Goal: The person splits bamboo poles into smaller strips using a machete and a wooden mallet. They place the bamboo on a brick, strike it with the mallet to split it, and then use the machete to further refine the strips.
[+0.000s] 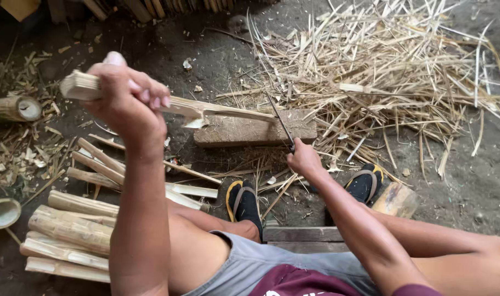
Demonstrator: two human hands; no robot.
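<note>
Seated on a low plank seat [302, 234], feet in black-and-yellow sandals [244, 201] on a dirt floor [469, 192].

Left hand [124, 101]: grip clenched around the near end of a split bamboo slat [206, 109], held roughly level, far end running toward a wood block [250, 131] on the floor. Slat passes just above the block; cannot tell whether it touches.

Right hand [303, 159]: grip closed on the handle of a knife [281, 123]. Thin dark blade points away from the body, tip meeting the far end of the slat over the block.

Around:
- Pile of thin shavings and strips [392, 71] beyond and to the right of the block.
- Stack of split billets [69, 230] at the left, beside the left knee.
- Uncut round sections [14, 108] further left, cut ends showing.
- One short log piece [395, 200] by the right foot.

Judgement on doing this step well: the blade looks set to run along the grain. Keeping the slat's far end steadied over the block should stop it springing. Left grip sits well back from the edge, which seems the safe place for it. A shallow blade angle, cutting away from the legs, would likely peel an even strip; too steep and the blade may dive and break the strip short. Feet lie near the block, so a slip past its edge is the risk.
</note>
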